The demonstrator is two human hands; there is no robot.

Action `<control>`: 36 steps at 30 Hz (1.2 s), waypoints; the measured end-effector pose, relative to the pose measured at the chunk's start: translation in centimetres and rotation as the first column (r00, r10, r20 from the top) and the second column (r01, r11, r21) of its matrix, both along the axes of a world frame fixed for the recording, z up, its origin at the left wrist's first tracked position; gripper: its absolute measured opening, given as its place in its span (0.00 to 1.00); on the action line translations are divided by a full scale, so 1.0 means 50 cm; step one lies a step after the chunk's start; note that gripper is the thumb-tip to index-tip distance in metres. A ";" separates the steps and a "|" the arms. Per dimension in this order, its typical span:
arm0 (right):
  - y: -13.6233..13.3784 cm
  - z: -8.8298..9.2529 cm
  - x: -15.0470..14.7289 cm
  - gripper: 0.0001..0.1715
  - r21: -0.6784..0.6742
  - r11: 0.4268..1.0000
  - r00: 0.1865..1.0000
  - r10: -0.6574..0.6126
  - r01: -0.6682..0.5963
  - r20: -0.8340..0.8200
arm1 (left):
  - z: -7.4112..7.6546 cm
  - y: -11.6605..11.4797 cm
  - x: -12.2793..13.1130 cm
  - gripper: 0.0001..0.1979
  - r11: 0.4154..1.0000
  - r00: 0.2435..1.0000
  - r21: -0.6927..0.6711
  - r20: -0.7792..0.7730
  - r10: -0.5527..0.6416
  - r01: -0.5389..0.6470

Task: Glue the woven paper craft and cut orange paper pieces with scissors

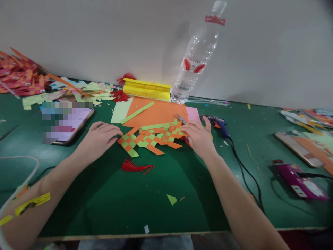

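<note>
A woven piece of orange and light green paper strips (149,139) lies in front of me, its strip ends sticking out. My left hand (105,137) is at its left end, thumb and fingers slightly apart, fingertips close to the paper. At the right end my right hand (199,137) has its thumb and first fingers closed on the edge, while an outer finger is raised. Scissor blades (181,118) show just beyond the right fingers; the handles are mostly hidden under that hand. Nearer to me lies a red tassel (134,166).
Orange paper sheets (158,109), a yellow folded paper piece (147,89) and a water bottle (195,55) stand behind. A phone (70,121) is left. A glue gun (221,125), its cord and a purple device (299,180) lie right. Red-orange woven pieces (22,74) pile far left.
</note>
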State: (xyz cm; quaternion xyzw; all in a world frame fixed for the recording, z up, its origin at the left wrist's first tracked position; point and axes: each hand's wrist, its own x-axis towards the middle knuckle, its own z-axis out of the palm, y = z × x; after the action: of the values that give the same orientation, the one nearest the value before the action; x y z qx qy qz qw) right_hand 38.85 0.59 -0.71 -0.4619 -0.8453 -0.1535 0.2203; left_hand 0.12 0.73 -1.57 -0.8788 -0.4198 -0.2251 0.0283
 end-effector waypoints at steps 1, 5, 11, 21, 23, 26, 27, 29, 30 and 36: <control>-0.001 0.000 0.002 0.21 -0.025 1.000 1.000 -0.011 0.011 -0.002 | 0.002 -0.002 0.000 0.12 1.000 1.000 0.002 0.008 0.008 -0.008; -0.010 0.014 -0.002 0.19 -0.024 0.999 0.999 -0.029 0.029 -0.022 | 0.014 -0.011 0.006 0.13 0.998 0.999 0.045 0.027 0.041 -0.042; -0.059 0.066 -0.056 0.17 0.162 0.986 0.994 0.059 -0.043 -0.093 | 0.025 -0.022 0.023 0.10 0.999 0.999 0.025 -0.010 -0.040 0.040; -0.130 0.047 -0.163 0.10 -0.139 0.868 0.866 0.490 -0.476 0.097 | 0.028 -0.057 0.076 0.08 0.944 0.945 -0.057 0.001 -0.326 0.325; -0.130 0.038 -0.169 0.11 -0.210 0.850 0.850 0.513 -0.483 0.119 | 0.030 -0.071 0.089 0.08 0.913 0.916 -0.092 -0.022 -0.401 0.398; -0.125 0.030 -0.169 0.12 -0.223 0.859 0.855 0.497 -0.460 0.149 | 0.029 -0.086 0.099 0.08 0.889 0.888 -0.104 -0.071 -0.454 0.446; -0.123 0.028 -0.168 0.12 -0.216 0.866 0.858 0.488 -0.452 0.160 | 0.029 -0.088 0.100 0.08 0.885 0.883 -0.103 -0.086 -0.462 0.454; -0.121 0.024 -0.167 0.13 -0.204 0.874 0.858 0.477 -0.441 0.188 | 0.028 -0.089 0.101 0.09 0.881 0.877 -0.101 -0.098 -0.470 0.462; -0.121 0.022 -0.167 0.13 -0.200 0.876 0.856 0.476 -0.440 0.200 | 0.027 -0.088 0.101 0.10 0.882 0.878 -0.102 -0.094 -0.470 0.461; -0.117 0.026 -0.166 0.14 -0.174 0.880 0.864 0.469 -0.441 0.181 | 0.034 -0.085 0.101 0.11 0.868 0.870 -0.124 -0.056 -0.490 0.481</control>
State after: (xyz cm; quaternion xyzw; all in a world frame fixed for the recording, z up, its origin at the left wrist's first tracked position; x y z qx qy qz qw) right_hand 30.54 -5.26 0.60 -0.2423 -0.9574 -0.0930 0.1266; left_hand 5.17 -3.53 0.12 -0.9651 -0.1953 -0.1644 -0.0577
